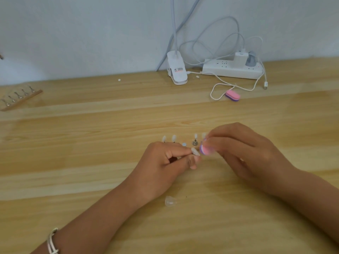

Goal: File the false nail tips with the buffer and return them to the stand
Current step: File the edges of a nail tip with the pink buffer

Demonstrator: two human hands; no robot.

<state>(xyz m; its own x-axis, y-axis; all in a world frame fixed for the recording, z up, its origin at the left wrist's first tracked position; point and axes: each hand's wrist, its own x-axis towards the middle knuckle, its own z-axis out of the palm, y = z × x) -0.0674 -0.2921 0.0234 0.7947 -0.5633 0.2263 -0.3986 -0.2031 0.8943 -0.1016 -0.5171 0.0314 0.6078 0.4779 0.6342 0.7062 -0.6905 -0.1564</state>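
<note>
two buffers [206, 150] [232, 95], two hands [161, 162] [244, 151], one power strip [220, 67]

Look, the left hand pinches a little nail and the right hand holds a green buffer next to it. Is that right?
Not quite. The buffer is pink and purple, not green, as the head view shows. The rest stands: the left hand pinches a little nail and the right hand holds the buffer next to it.
</note>
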